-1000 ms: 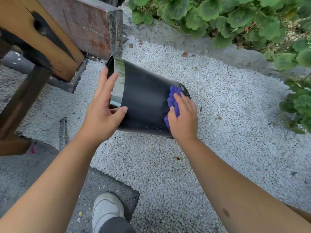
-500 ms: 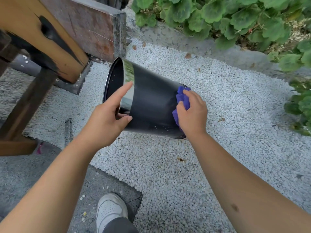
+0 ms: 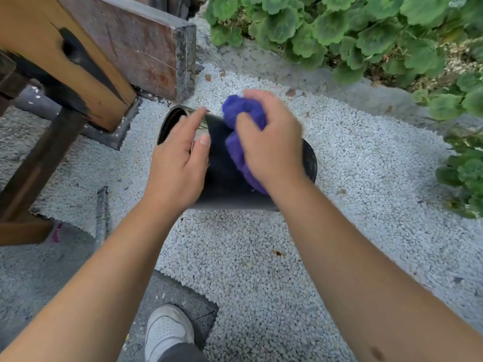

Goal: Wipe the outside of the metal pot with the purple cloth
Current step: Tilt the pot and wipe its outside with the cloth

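1. I am looking down at the metal pot (image 3: 224,178), which is lying tilted on its side over the white gravel (image 3: 261,257), its open mouth turned toward the upper left and its base toward the right.
2. My left hand (image 3: 177,168) is gripping the pot at the rim end, the fingers reaching over the shiny band at the mouth and the thumb pressing against the dark wall, so the hand is curled partway around the pot rather than flat.
3. My right hand (image 3: 271,142) is bunching the purple cloth (image 3: 240,131) in a closed grip and pressing it against the upper side of the pot's outer wall, just beside my left thumb.
4. The cloth is showing above and below the right hand's fingers, touching the pot's dark surface.
5. A wooden beam (image 3: 65,56) and a stone slab (image 3: 136,45) are standing to the upper left, near the pot's mouth.
6. Green plants (image 3: 366,30) are lining the top right edge.
7. A white shoe (image 3: 167,330) is showing at the bottom, on grey paving.
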Tool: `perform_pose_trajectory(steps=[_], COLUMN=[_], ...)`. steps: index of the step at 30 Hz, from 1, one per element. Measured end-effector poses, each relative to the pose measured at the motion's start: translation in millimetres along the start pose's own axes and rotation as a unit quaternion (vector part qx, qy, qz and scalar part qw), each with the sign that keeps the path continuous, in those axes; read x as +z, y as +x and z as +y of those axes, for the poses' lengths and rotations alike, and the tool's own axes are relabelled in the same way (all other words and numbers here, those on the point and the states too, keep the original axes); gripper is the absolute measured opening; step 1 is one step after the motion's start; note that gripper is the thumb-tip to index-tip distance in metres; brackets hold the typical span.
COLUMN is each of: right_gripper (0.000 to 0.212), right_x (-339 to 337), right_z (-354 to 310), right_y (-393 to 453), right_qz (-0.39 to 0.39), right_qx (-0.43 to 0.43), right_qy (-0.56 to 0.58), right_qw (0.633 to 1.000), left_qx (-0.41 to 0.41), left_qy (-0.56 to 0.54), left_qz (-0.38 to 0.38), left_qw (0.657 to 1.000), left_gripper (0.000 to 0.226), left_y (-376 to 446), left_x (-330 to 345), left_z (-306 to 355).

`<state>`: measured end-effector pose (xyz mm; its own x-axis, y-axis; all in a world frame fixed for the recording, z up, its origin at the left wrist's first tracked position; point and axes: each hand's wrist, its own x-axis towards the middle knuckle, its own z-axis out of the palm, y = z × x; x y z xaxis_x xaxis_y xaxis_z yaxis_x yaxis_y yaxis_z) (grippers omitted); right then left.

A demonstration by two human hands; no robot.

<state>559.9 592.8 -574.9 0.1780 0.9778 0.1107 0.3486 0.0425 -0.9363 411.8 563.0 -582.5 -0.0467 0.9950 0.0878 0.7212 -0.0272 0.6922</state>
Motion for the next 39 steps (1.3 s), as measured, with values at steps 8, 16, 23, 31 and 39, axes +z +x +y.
perform_pose_trajectory(steps=[8, 16, 23, 31, 39], right_gripper=[0.045, 0.037, 0.038, 0.033, 0.037], right_x=[23.5, 1.9, -23.9, -25.8, 42.5], right_z=[22.9, 60.2, 94.8, 68.9, 10.5], right_y=[-23.5, -11.6, -6.1, -0.5, -54.5], right_qz=[-0.078, -0.059, -0.013, 0.040, 0.017], right_qx=[-0.131, -0.066, -0.005, 0.072, -0.166], right_qy=[-0.227, -0.234, -0.242, -0.124, -0.132], right_qw=[0.962, 0.968, 0.970, 0.989, 0.977], left_qx=[0.017, 0.012, 0.008, 0.082, 0.113], left_qy=[-0.020, -0.040, -0.039, -0.043, -0.105], left_qz=[-0.026, 0.030, 0.022, 0.088, -0.060], left_qw=[0.999, 0.999, 0.999, 0.992, 0.986], left_gripper=[0.079, 0.060, 0.070, 0.046, 0.066], left_y=[-13.5, -15.8, -14.8, -23.3, -14.5], left_x=[-5.7, -2.4, -3.4, -3.7, 0.4], left_z=[-18.0, -26.6, -26.5, -24.7, -37.6])
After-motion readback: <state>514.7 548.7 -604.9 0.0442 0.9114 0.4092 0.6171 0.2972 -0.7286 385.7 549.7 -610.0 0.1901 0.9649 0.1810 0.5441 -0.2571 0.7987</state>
